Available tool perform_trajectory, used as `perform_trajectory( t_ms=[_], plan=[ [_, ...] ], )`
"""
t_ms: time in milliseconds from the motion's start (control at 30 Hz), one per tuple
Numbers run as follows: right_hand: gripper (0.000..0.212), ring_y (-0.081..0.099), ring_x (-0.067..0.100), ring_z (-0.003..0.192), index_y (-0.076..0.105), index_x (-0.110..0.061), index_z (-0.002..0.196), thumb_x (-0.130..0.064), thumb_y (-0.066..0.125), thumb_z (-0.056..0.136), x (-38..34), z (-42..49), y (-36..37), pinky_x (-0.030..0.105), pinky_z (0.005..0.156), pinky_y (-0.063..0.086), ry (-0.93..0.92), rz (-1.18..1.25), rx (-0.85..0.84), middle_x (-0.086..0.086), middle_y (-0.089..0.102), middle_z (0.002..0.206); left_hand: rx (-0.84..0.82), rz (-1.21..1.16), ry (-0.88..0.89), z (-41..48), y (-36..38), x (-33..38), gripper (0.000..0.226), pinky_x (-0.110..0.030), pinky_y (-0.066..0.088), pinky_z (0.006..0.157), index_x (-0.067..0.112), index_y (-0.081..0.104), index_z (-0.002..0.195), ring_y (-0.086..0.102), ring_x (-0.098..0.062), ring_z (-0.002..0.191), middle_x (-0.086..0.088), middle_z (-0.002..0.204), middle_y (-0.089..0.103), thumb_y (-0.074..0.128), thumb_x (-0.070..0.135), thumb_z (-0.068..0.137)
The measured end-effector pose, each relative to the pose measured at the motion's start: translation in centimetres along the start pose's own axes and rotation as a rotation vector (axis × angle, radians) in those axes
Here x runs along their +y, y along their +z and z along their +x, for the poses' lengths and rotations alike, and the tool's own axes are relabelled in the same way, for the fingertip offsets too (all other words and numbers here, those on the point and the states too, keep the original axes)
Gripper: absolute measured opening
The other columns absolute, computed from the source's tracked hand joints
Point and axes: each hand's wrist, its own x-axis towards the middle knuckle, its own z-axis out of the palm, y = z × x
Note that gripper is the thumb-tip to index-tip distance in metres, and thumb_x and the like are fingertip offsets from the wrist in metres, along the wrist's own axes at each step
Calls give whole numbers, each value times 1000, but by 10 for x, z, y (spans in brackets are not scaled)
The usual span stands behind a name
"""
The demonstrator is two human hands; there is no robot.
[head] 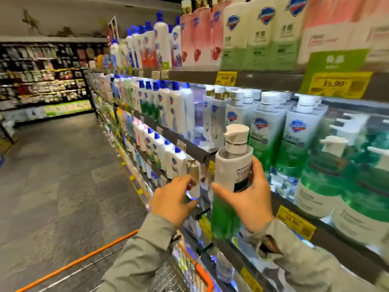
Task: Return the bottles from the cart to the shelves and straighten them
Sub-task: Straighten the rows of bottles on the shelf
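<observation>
1. A wire shopping cart with an orange rim point(166, 275) sits directly below the held bottle, close against the shelving.
2. The right hand point(250, 199) grips a tall pump bottle of green liquid with a white label and white pump head point(233, 165). The bottle is upright, with the thumb on its left side and the fingers curled round its right.
3. Just left of that bottle, the left hand point(172, 199) has its fingers curled, tips at a small white bottle with a gold cap point(194, 175). Blur hides whether it pinches it.
4. A dark shelf edge point(345, 243) carrying yellow price tags runs lower right of the held bottle.
5. Behind and right of the bottle stand rows of matching green pump bottles point(261, 133).
6. Above and left stand white bottles with blue caps point(174, 108).
7. High above are pink bottles point(197, 39).
8. Far left, across the grey floor point(63, 175), stands a dark display rack point(42, 76).
</observation>
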Motion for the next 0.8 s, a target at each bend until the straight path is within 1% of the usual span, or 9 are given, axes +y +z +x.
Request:
perform_trajectory(
  t_ms=[67,133,233,333,433,500,567,633,800],
  plan=[
    [83,53,-14,103,45,-34,123,-15,91,56,1,12,-13,9,86,44,-22,-35,23,-22,56,114,-2,-21,41,17,8,12,35,-39,46,85,26,54,112,58,-16,106,7,112,60,69,34,81],
    [82,52,-19,100,41,-44,116,-13,90,57,0,23,-24,4,82,42,-31,-47,52,-26,54,112,-12,-12,77,32,15,26,34,-40,46,84,26,53,110,58,-18,103,6,109,59,68,37,82],
    [82,50,-24,97,41,-41,117,-10,89,58,1,36,-38,-1,78,40,-42,-58,92,-29,51,110,-41,6,125,51,23,43,33,-38,45,85,29,51,110,56,-18,103,8,110,57,64,41,82],
    [84,51,-21,100,40,-43,119,-15,90,58,2,48,-47,0,81,40,-59,-97,141,-28,53,112,-35,10,168,67,27,52,34,-38,45,85,32,50,112,55,-15,105,10,109,56,63,43,84],
    [80,52,-19,99,41,-44,114,-14,90,58,1,60,-54,0,81,40,-71,-150,180,-25,54,111,-26,-6,207,80,27,58,36,-38,45,86,33,48,115,55,-13,107,11,112,56,63,43,84],
    [80,55,-9,100,41,-43,117,-16,89,59,2,68,-56,4,85,40,-76,-189,211,-19,56,112,-22,-14,246,90,25,58,35,-36,45,87,34,47,115,55,-11,106,13,113,56,63,42,85],
    [86,54,5,109,41,-31,130,-19,89,60,5,75,-57,19,95,43,-67,-220,236,-8,56,122,-32,-38,271,101,24,58,34,-35,44,89,35,47,116,55,-10,106,14,115,56,63,41,85],
    [94,51,12,117,37,-24,139,-21,88,61,10,84,-56,29,100,42,-51,-252,248,-4,53,131,-45,-64,298,113,24,58,34,-36,44,91,34,48,115,55,-10,107,13,117,56,63,40,85],
    [95,50,14,119,36,-20,140,-18,88,61,27,100,-56,31,98,43,-59,-331,269,1,51,131,-83,-57,378,140,29,60,32,-32,41,93,34,47,116,53,-7,109,15,117,55,59,42,87]
  ],
)
